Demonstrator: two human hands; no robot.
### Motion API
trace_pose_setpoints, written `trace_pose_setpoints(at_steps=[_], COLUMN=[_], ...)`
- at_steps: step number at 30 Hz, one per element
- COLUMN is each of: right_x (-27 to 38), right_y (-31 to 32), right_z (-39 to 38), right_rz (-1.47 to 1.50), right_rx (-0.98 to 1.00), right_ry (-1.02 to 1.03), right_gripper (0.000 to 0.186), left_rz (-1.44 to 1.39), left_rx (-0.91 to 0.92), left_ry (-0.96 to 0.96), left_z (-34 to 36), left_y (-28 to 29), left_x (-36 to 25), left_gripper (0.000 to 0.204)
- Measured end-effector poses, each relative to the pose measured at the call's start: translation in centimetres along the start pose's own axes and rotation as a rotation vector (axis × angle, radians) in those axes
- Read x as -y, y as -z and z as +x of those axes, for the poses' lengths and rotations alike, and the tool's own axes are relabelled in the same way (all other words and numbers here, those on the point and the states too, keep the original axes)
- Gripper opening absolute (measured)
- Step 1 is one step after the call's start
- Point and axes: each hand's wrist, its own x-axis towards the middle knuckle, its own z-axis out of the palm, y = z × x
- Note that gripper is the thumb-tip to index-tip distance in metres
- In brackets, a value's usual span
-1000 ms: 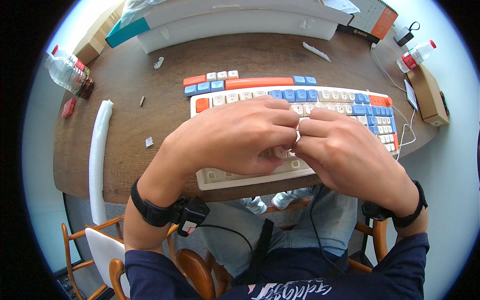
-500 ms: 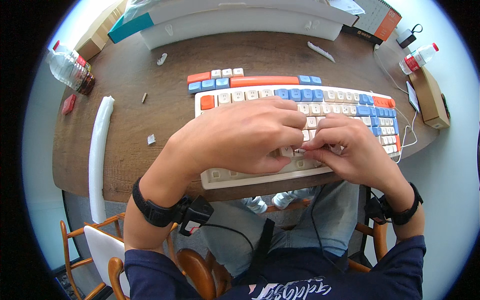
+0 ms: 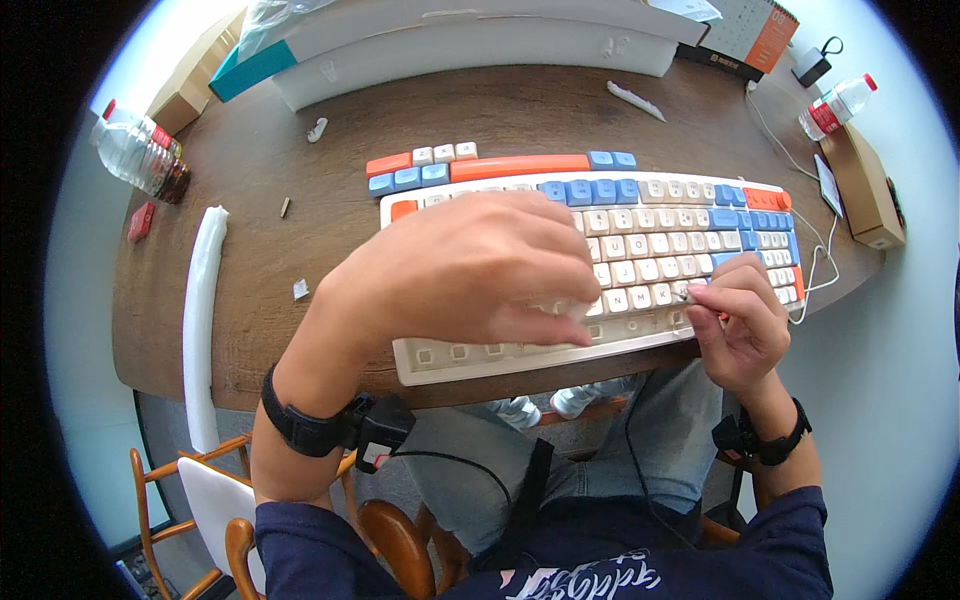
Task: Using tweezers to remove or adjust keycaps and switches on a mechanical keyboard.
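bare table (image 3: pixel 250 250) left of the keyboard (image 3: pixel 660 225); loose keycaps (image 3: pixel 480 168) and boxes (image 3: pixel 470 45) crowd behind it.

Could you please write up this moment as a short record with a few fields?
Surface: round brown wooden table
Main thing: cream mechanical keyboard with blue and orange keys, bottom-left sockets bare
Left hand: spread over the keyboard's left half, fingertips on the lower rows
Right hand: at the keyboard's lower right edge, pinching a small thin thing, too small to identify
Loose keycaps: orange, blue and cream row behind the keyboard
Left of keyboard: long white foam strip; clear plastic bottle
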Motion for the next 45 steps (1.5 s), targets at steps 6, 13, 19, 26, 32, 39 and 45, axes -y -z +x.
trace_pose_setpoints(at_steps=[6, 13, 19, 26, 32, 39, 45], right_x=[0.5, 0.4, 0.2, 0.3, 0.3, 0.3, 0.3], right_y=[-0.6, -1.2, -1.9, -1.8, -2.0, -2.0, -2.1], right_z=[-1.4, -1.3, -1.5, -1.4, -1.4, -1.4, -1.4], right_rz=[-0.188, -0.272, -0.284, -0.311, -0.314, -0.313, -0.311], right_rx=[-0.066, -0.089, -0.115, -0.102, -0.104, -0.102, -0.103], right_ry=[0.234, 0.275, 0.276, 0.275, 0.264, 0.251, 0.251], right_gripper=[0.023, 0.028, 0.027, 0.027, 0.026, 0.026, 0.026], left_rz=[0.193, 0.289, 0.213, 0.201, 0.214, 0.196, 0.152], left_rx=[-0.349, -0.353, -0.182, -0.093, -0.069, -0.088, -0.050], left_ry=[0.294, 0.556, 0.871, 0.846, 0.855, 0.763, 0.766], left_z=[-0.4, -1.2, -0.6, -0.7, -1.1, -1.3, -1.3], left_y=[2.9, 3.6, 3.2, 3.2, 3.4, 3.0, 3.2], left_x=[2.2, 5.8, 5.8, 5.8, 6.1, 6.4, 6.5], left_gripper=[0.020, 0.026, 0.027, 0.026, 0.027, 0.025, 0.024])
